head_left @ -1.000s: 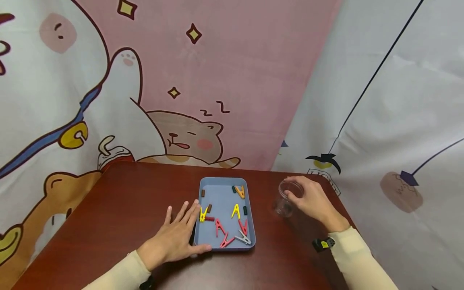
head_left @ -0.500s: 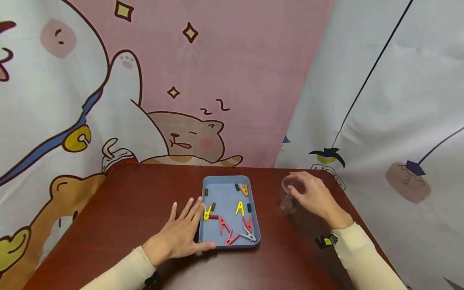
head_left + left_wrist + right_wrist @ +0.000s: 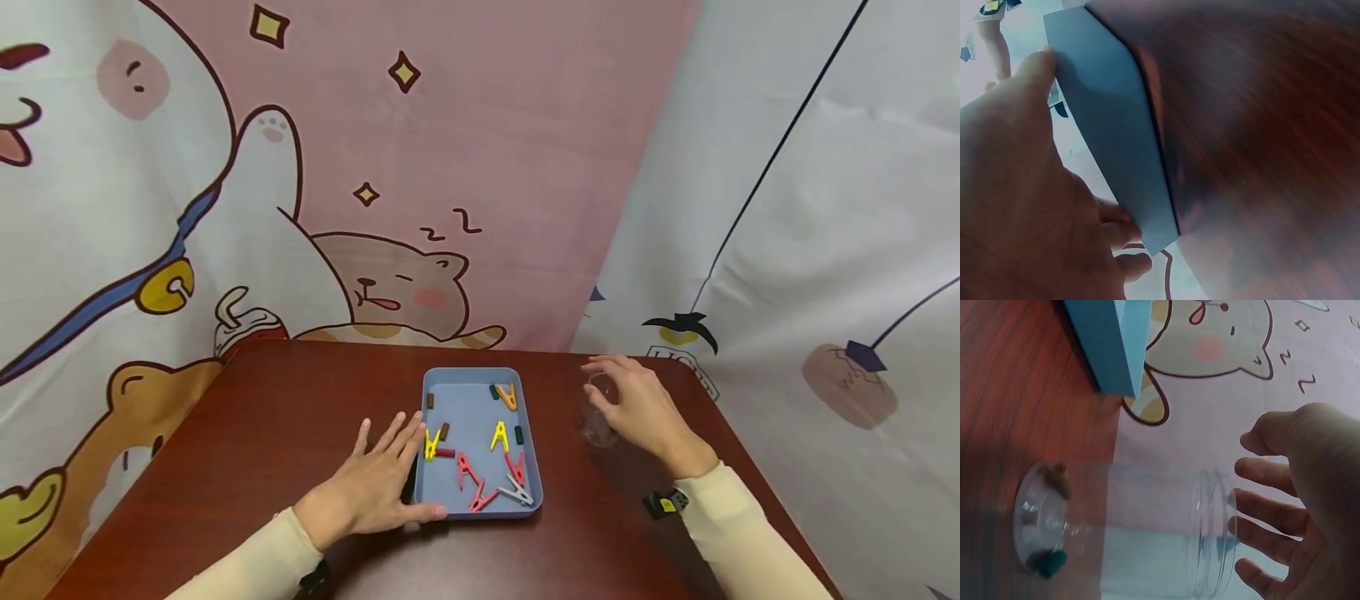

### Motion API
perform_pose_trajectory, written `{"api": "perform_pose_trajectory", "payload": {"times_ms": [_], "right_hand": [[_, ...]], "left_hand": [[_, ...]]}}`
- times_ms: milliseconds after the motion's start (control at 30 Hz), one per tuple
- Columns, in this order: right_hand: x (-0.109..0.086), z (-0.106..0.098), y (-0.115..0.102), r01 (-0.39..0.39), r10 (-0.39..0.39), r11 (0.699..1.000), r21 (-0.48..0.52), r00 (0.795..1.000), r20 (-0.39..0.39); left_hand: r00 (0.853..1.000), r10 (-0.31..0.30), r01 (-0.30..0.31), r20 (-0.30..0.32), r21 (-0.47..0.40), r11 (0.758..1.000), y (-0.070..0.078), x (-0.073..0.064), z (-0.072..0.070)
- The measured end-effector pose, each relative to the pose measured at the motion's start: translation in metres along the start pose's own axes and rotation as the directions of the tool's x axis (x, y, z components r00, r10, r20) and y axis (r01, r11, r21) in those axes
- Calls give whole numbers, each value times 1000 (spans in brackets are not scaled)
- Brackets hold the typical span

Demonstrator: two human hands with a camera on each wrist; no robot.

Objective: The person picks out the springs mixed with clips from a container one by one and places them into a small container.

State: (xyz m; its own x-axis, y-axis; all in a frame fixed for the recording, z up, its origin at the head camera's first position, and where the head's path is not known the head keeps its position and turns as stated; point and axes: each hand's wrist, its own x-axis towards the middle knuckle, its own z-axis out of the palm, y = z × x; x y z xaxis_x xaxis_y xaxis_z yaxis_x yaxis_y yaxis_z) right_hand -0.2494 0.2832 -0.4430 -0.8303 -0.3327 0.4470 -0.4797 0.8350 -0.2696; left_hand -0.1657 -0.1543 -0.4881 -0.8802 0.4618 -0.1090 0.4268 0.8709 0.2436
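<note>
My left hand (image 3: 365, 487) lies with straight, spread fingers along the left rim of a blue-grey tray (image 3: 472, 394). In the left wrist view, its fingertips touch the top edge of the tray's side wall (image 3: 1110, 119). Over the mouth of a clear plastic jar (image 3: 1147, 550) hovers my right hand (image 3: 645, 408), fingers apart and loosely bent, nothing between them. The jar stands upright right of the tray. At its bottom lie a small brown piece (image 3: 1058, 481) and a green piece (image 3: 1052, 564).
The tray holds yellow (image 3: 499, 436), orange (image 3: 507, 397), pink (image 3: 467, 471) and grey clothespins (image 3: 516, 492). Among them lie small brown (image 3: 431, 401), dark green (image 3: 518, 435) and dark red pieces (image 3: 446, 453). A printed cloth (image 3: 540, 208) hangs behind the reddish-brown table (image 3: 330, 383).
My right hand has risen a little from the jar's rim, its thumb pulled back from the mouth. My left hand keeps its place at the tray; the head view has shifted slightly.
</note>
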Motion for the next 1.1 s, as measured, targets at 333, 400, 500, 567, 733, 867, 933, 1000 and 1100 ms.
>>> {"api": "perform_pose_trajectory", "payload": {"times_ms": [333, 400, 500, 567, 733, 867, 933, 1000, 1100], "right_hand": [[21, 11, -32, 18, -19, 999, 45, 999, 36], [27, 16, -39, 39, -41, 998, 57, 998, 44], [35, 23, -49, 70, -74, 994, 79, 996, 58], [40, 28, -55, 82, -87, 994, 76, 994, 68], [51, 41, -69, 131, -138, 989, 72, 986, 99], [59, 53, -79, 160, -170, 984, 78, 975, 145], [63, 59, -84, 165, -178, 982, 88, 970, 166], [67, 64, -88, 172, -187, 981, 94, 965, 184], [72, 71, -94, 184, -202, 977, 106, 958, 203]], "left_hand": [[1000, 4, -4, -6, 0, 1000, 3, 2, -1], [1000, 3, -3, -6, -4, 1000, 4, 3, -2], [1000, -3, 3, -4, -10, 1000, 4, 3, -3], [1000, -5, 5, -1, -13, 1000, 3, 3, -3], [1000, -12, 12, 4, -7, 1000, 2, 3, -3], [1000, -21, 21, 10, -7, 1000, 1, 2, -2], [1000, -24, 24, 14, -14, 1000, 0, 2, -2], [1000, -24, 25, 19, -20, 999, 0, 2, -1], [1000, -24, 24, 19, -18, 1000, 1, 2, -1]]}}
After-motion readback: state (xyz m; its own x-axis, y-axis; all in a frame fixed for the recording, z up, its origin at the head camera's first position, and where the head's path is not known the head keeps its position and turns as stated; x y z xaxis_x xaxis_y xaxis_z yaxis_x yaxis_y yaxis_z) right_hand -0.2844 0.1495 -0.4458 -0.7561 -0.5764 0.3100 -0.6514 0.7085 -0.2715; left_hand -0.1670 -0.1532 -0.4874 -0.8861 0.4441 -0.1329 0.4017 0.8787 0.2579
